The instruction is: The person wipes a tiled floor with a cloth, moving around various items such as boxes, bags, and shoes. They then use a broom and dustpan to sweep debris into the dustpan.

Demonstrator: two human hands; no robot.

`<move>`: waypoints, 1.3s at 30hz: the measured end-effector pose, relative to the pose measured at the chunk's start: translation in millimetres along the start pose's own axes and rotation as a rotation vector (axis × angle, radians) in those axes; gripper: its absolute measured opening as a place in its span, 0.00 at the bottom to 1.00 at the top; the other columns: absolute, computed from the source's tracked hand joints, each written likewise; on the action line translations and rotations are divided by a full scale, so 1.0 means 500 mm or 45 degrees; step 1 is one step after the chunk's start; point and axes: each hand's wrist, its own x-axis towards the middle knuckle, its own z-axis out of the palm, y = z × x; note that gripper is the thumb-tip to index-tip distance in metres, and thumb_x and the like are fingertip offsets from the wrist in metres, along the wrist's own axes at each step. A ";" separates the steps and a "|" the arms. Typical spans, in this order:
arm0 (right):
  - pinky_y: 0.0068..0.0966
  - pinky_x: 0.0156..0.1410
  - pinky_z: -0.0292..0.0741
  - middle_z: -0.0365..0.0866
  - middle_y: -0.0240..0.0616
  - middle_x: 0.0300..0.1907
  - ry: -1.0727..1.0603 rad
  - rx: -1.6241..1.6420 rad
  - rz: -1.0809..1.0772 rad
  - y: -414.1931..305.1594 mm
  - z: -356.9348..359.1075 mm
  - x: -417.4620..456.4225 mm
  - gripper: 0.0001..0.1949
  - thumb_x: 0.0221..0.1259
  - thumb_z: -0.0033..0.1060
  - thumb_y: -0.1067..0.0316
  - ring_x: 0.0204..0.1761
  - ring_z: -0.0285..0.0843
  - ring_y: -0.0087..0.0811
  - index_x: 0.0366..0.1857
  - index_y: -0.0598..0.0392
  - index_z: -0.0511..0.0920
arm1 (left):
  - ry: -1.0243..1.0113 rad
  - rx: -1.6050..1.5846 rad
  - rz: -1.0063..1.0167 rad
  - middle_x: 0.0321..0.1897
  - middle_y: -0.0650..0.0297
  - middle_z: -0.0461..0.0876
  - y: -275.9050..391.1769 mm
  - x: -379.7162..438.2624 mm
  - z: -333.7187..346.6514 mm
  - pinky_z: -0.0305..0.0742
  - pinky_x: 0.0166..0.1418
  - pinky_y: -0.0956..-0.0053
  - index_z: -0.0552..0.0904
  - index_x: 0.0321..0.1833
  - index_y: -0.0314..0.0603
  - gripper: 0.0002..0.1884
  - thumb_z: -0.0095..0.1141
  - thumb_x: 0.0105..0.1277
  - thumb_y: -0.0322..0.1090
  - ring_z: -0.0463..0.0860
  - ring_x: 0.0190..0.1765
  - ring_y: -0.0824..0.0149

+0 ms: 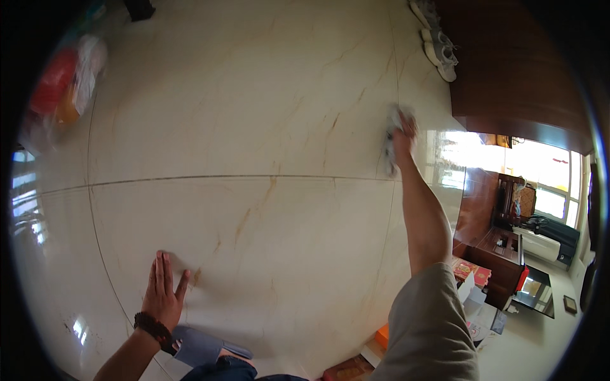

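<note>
My right hand [404,131] is stretched far out to the right and presses a grey-white cloth [391,155] onto the glossy tiled floor [238,119]. Motion blurs both hand and cloth. The cloth lies near the crossing of two tile seams. At the lower left, my left hand [165,288] rests palm down on the floor with its thumb apart from the other fingers, holding nothing. A dark beaded bracelet [153,327] circles that wrist. Just below it is my foot in a grey slide sandal [198,345].
A pair of grey-and-white sneakers [439,50] stands beside a dark wooden cabinet [514,66] at the upper right. Red and clear plastic bags [57,81] lie at the left. Cartons [476,305] and an orange box [382,335] are at the lower right. A dark furniture foot [139,8] shows at the top.
</note>
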 end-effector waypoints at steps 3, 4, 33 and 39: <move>0.41 0.83 0.49 0.58 0.48 0.80 -0.109 0.109 -0.236 -0.265 0.112 -0.027 0.33 0.54 0.52 0.71 0.82 0.49 0.45 0.69 0.35 0.77 | -0.007 0.014 -0.002 0.79 0.27 0.41 -0.004 -0.015 0.007 0.39 0.84 0.42 0.56 0.82 0.46 0.31 0.44 0.78 0.34 0.42 0.81 0.28; 0.39 0.80 0.55 0.61 0.44 0.79 -0.021 0.038 -0.375 -0.327 0.135 -0.053 0.31 0.52 0.53 0.73 0.81 0.53 0.42 0.65 0.36 0.80 | 0.070 0.005 -0.001 0.79 0.27 0.41 -0.003 -0.010 0.022 0.40 0.84 0.42 0.56 0.82 0.46 0.31 0.44 0.78 0.34 0.42 0.82 0.29; 0.30 0.63 0.72 0.74 0.41 0.61 -0.580 1.253 0.250 -0.853 0.166 -0.714 0.29 0.63 0.50 0.66 0.58 0.73 0.34 0.71 0.59 0.70 | 0.795 -1.511 -1.467 0.47 0.43 0.85 0.280 -1.179 0.011 0.77 0.61 0.53 0.83 0.54 0.29 0.25 0.60 0.59 0.43 0.84 0.53 0.43; 0.47 0.79 0.52 0.64 0.52 0.76 -0.103 0.175 -0.655 -0.890 0.219 -0.773 0.31 0.61 0.53 0.62 0.80 0.54 0.46 0.72 0.54 0.71 | 0.781 -1.429 -1.413 0.53 0.41 0.83 0.346 -1.185 0.035 0.74 0.65 0.49 0.82 0.55 0.28 0.21 0.49 0.74 0.42 0.81 0.58 0.39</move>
